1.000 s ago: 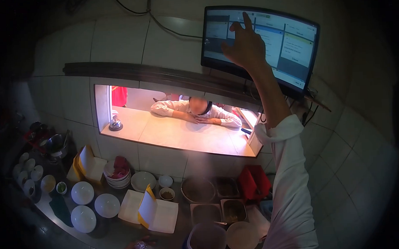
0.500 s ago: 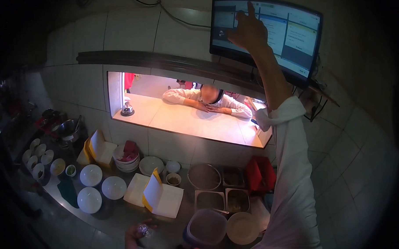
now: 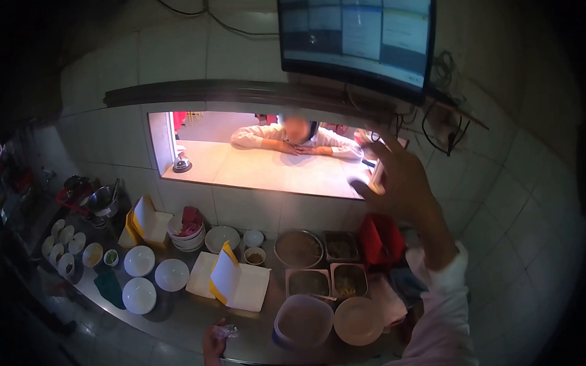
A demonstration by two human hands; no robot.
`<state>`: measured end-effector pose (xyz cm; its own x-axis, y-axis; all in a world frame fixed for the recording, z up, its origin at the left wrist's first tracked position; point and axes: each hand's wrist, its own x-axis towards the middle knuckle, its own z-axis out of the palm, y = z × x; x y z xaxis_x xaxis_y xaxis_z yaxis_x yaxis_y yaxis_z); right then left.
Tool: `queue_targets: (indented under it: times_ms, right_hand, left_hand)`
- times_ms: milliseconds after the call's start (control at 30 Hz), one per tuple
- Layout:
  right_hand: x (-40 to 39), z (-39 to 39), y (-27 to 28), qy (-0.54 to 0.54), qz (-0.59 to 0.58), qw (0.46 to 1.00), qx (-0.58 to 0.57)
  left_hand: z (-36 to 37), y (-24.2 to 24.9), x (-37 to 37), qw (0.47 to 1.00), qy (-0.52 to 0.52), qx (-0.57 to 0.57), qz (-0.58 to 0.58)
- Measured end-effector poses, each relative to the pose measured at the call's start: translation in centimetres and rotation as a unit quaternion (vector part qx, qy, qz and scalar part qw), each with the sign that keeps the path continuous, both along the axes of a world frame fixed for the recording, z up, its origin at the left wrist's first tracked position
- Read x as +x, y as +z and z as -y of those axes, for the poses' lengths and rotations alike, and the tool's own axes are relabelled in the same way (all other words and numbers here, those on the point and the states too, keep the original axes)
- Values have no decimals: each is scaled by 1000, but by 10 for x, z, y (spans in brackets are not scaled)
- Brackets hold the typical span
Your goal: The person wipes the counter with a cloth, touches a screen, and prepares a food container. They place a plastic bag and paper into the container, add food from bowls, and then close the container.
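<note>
My right hand [image 3: 401, 182] is raised in front of the right end of the serving hatch, its fingers apart and nothing in them. Above it hangs a wall-mounted screen [image 3: 359, 35] with columns of panels, and the hand is clear of it. Low at the counter's front edge, my left hand [image 3: 213, 341] is closed on a small crumpled piece of clear plastic [image 3: 227, 330]. Just beyond that hand stands an open takeaway box [image 3: 248, 289], white inside with a yellow outer side. A plastic tub [image 3: 302, 321] is to its right.
White bowls [image 3: 139, 295], another open box [image 3: 154, 225] and stacked bowls [image 3: 187, 235] occupy the counter's left part. Metal food pans [image 3: 307, 282], a round plate [image 3: 358, 321] and a red container [image 3: 380, 240] are at right. Beyond the hatch ledge [image 3: 241, 168], a person leans on folded arms.
My right hand has come down from the screen to the hatch's level, fingers now spread. My left hand has shifted slightly right with the plastic. The camera view has tilted a little.
</note>
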<state>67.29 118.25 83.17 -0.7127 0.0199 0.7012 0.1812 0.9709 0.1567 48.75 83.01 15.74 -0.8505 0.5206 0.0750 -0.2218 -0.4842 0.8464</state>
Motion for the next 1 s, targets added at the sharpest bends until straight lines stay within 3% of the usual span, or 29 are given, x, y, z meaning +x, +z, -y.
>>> queue_targets:
  times_ms: [33,133,167,200,267,333,400,467,533,567,600,633,700,733,767,800,833,867,967,1000]
  right_hand:
    - [26,-3,-15,-25,26,998,-52]
    - [101,-33,-68,-92,67,964,-239]
    - [124,-50,-87,-136,59,945,-291]
    - [149,-71,-111,-181,51,920,-344]
    - [217,-129,-177,-241,16,924,-298]
    - [274,-153,-212,-367,55,874,-313]
    - [336,-182,-266,-398,45,863,-308]
    - [374,-186,-302,-468,50,814,-340]
    - [390,-179,-305,-520,105,715,-456]
    - [407,-184,-320,-523,111,707,-463]
    - [419,-188,-336,-492,106,720,-479]
    - [426,-189,-357,-455,101,733,-496]
    - [471,-208,-431,-392,84,746,-532]
    - [477,-218,-455,-334,54,761,-553]
    - [464,-211,-435,-344,112,800,-479]
    - [464,-218,-438,-301,85,821,-478]
    - [457,-223,-438,-205,-17,782,-588]
    - [454,-219,-434,-310,1,728,-611]
    - [451,-229,-454,-350,0,750,-561]
    - [445,-224,-446,-367,-29,730,-576]
  left_hand:
    - [-4,38,19,997,43,-53,-41]
    - [0,36,27,992,45,-99,-69]
    - [0,54,33,995,-12,29,92]
    - [-2,74,36,954,-59,151,252]
    - [-1,84,47,962,-7,61,268]
    - [4,101,72,963,23,15,269]
    - [-4,118,98,963,35,-34,266]
    - [-4,136,134,965,110,-55,232]
    - [-7,129,169,954,118,-102,258]
    - [-8,120,189,955,86,-283,-16]
    - [-9,118,208,854,46,-431,-289]
    - [-13,121,223,966,-19,-238,101]
    - [-75,189,279,902,-93,-422,14]
    - [-87,200,294,882,-153,-447,10]
    - [-106,205,302,866,-199,-458,-3]
    - [-119,202,311,883,-206,-422,-1]
    - [-147,225,320,889,-211,-405,-31]
    - [-159,218,321,890,-204,-403,-71]
    - [-213,261,323,908,-156,-380,-77]
    - [-230,276,324,919,-137,-360,-88]
